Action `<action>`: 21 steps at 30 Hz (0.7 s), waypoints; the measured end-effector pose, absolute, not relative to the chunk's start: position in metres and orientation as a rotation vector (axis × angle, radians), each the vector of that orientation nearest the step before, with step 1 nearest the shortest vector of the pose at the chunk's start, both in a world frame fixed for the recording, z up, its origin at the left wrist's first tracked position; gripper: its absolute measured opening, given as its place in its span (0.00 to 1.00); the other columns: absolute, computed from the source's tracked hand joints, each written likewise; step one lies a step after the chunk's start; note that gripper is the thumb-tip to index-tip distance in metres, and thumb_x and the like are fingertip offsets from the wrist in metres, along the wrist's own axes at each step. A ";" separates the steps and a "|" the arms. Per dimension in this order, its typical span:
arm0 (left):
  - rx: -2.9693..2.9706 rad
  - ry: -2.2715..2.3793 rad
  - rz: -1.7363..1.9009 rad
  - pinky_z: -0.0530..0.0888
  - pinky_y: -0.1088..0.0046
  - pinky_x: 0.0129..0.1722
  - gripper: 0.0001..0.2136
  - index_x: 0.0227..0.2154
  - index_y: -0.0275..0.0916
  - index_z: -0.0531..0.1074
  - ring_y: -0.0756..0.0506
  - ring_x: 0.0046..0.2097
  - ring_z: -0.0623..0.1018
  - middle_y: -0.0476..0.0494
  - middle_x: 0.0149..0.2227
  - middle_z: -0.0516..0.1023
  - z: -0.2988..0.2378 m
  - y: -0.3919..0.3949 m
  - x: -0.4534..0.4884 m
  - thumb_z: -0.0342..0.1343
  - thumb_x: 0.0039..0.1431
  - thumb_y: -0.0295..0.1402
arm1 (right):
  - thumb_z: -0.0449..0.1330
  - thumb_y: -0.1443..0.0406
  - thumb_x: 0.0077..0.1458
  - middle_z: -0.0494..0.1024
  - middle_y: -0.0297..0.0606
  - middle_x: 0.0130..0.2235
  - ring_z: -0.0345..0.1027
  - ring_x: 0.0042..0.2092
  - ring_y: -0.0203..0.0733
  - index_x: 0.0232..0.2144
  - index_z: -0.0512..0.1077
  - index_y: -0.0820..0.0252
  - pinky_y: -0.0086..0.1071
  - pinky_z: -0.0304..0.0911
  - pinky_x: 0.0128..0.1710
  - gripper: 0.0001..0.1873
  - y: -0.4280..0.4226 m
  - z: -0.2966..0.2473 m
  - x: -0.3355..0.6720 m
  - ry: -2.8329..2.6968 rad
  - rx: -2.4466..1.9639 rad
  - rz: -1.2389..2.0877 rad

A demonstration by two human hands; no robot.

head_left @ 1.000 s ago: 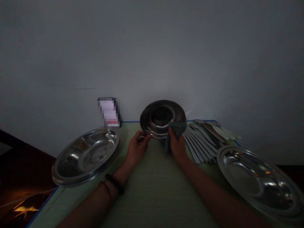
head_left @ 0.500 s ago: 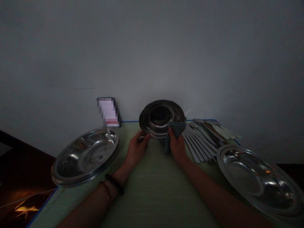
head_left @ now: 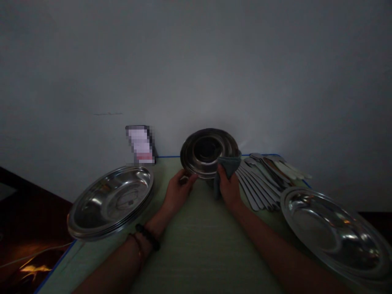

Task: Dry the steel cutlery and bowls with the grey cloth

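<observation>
A round metal pot lid or shallow dish [head_left: 191,163] with a dark recessed middle is tilted up near the wall, between my hands. My left hand [head_left: 177,190] pinches its lower left rim between thumb and fingers. In my right hand [head_left: 229,188] a folded grey-green cloth [head_left: 229,164] is gripped, wrapped over the lower right rim. The cloth's loose end hangs below the rim. The right fingers behind the dish are hidden.
A stack of metal basins [head_left: 105,200] stands at the left. Another shiny basin [head_left: 321,228] lies at the right. Several flat-handled metal utensils [head_left: 257,183] fan out behind it. A phone [head_left: 141,145] with a blurred screen leans on the wall. The green tabletop [head_left: 199,245] ends at a blue edge.
Hardly anything differs. The view has shifted by a few pixels, and both hands keep the same hold on the dish and cloth.
</observation>
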State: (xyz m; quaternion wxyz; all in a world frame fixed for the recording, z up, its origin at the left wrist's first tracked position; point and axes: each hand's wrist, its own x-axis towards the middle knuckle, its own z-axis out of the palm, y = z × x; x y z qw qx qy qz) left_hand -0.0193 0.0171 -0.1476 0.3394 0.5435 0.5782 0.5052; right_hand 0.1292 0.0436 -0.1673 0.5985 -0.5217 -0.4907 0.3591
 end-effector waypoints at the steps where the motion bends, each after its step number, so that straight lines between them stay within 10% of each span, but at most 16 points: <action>1: 1.390 1.506 1.336 0.62 0.80 0.18 0.12 0.27 0.39 0.69 0.53 0.19 0.66 0.54 0.19 0.69 -0.146 0.017 -0.020 0.57 0.49 0.43 | 0.53 0.49 0.51 0.79 0.43 0.39 0.71 0.44 0.44 0.36 0.73 0.62 0.34 0.63 0.43 0.24 0.044 -0.167 0.130 -1.115 -1.220 0.822; 21: 0.978 1.173 1.525 0.75 0.71 0.31 0.19 0.42 0.36 0.70 0.43 0.39 0.78 0.41 0.42 0.78 -0.155 0.023 -0.025 0.60 0.47 0.39 | 0.53 0.53 0.53 0.78 0.45 0.39 0.70 0.44 0.47 0.38 0.72 0.61 0.40 0.63 0.45 0.19 0.044 -0.169 0.127 -1.332 -1.130 0.829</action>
